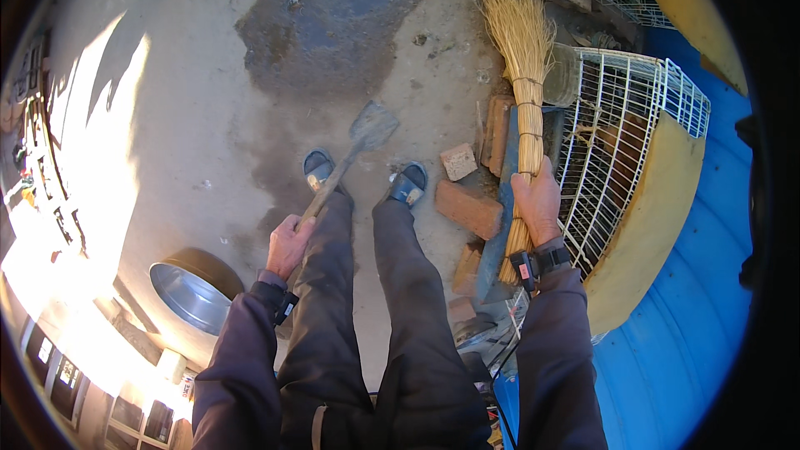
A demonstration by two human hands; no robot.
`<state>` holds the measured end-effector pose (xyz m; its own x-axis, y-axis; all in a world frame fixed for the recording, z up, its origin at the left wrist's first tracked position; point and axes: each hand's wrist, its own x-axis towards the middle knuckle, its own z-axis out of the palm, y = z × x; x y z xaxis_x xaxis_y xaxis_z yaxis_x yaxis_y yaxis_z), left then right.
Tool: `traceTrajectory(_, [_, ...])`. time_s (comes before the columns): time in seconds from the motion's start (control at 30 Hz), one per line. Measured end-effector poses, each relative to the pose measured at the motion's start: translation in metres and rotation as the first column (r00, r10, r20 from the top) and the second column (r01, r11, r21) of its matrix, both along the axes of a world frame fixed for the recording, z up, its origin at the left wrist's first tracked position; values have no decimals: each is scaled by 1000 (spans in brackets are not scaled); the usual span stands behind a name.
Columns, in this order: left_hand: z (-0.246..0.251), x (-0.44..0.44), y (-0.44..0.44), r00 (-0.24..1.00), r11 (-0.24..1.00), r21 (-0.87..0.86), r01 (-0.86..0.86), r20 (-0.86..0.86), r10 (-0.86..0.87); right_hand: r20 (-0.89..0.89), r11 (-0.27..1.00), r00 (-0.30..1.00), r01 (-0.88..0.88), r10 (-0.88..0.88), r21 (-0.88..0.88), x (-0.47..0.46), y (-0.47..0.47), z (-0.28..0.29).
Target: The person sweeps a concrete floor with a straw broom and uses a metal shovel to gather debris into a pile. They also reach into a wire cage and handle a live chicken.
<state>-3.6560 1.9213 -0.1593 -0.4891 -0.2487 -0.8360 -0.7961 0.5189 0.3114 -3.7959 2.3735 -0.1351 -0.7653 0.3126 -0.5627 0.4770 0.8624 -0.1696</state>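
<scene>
My left hand (290, 246) is closed around the handle of a small flat-bladed shovel (374, 125), its greyish blade pointing forward over the concrete floor, ahead of my slippered feet. My right hand (539, 200) grips a bound straw broom (530, 100) near its lower bindings, with the flared bristles pointing away from me. Beneath and beside the broom lies a blue trough-like piece (497, 244), partly hidden by it. Immediately right of the broom stands a white wire cage (600, 137), with brown shapes inside that I cannot make out clearly.
Loose bricks (469, 209) lie between my right foot and the blue piece. A dark wet patch (331, 25) spreads across the floor ahead. A round metal basin (194, 295) sits at the left. Yellow sheet material (647, 225) leans on the cage, before a blue surface (675, 337).
</scene>
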Motion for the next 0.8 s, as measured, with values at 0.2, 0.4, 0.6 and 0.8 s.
traceTrajectory(0.2, [-7,6,-11,1000,1000,-25,12,29,-11,115,997,991,-70,72,-22,-23,0,-14])
traceTrajectory(0.4, [-2,7,-23,999,1000,-24,-21,40,22,187,998,980,-62,65,-25,4,-12,52])
traceTrajectory(0.6, [-4,11,-37,999,1000,-26,-13,50,15,117,995,993,16,-5,-93,-11,-27,63])
traceTrajectory(0.8, [-10,17,-43,996,998,-14,-59,64,60,142,982,989,-15,43,-187,-39,-27,10])
